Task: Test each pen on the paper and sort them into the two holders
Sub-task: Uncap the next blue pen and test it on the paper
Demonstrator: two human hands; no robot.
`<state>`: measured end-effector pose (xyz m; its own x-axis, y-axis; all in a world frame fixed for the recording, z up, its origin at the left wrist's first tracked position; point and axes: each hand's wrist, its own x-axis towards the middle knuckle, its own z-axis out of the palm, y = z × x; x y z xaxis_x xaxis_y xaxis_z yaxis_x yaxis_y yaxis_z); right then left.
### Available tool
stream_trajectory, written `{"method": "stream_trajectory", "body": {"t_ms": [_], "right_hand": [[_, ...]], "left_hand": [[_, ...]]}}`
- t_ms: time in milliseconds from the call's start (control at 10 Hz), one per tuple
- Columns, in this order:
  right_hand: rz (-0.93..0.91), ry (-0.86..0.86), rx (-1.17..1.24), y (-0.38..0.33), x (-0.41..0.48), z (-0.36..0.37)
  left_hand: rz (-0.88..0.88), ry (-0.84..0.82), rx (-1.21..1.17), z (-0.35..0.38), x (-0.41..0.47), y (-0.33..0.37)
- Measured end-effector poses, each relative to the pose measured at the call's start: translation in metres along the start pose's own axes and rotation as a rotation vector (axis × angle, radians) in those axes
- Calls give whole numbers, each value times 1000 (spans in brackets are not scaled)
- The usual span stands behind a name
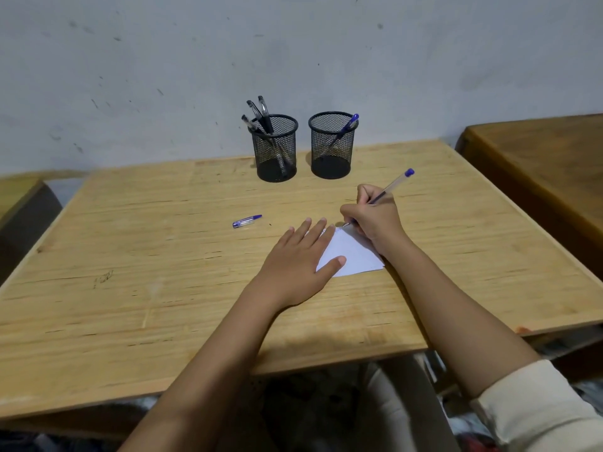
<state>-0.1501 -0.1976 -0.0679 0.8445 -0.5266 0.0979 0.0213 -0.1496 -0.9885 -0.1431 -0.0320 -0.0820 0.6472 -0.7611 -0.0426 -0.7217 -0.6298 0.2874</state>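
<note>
My right hand [375,220] grips a clear pen with a blue end [396,183], its tip touching the far corner of a small white paper [352,256]. My left hand [293,259] lies flat with straight fingers on the paper's left side. A blue pen cap [247,221] lies on the table to the left of the hands. At the back stand two black mesh holders: the left holder [276,151] has three black pens [259,117], the right holder [332,148] has one blue pen [346,127].
The wooden table [146,256] ends at a grey wall behind the holders. A darker wooden table [538,158] stands to the right, and another surface [19,194] lies at the far left. My legs show below the front edge.
</note>
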Motion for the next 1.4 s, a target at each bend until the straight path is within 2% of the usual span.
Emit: {"method": "stream_trajectory", "body": {"t_ms": [1400], "right_hand": [[-4,94,-50,-11,-2,6]], "left_hand": [[-20,37,21,-4,-1,-3]]}}
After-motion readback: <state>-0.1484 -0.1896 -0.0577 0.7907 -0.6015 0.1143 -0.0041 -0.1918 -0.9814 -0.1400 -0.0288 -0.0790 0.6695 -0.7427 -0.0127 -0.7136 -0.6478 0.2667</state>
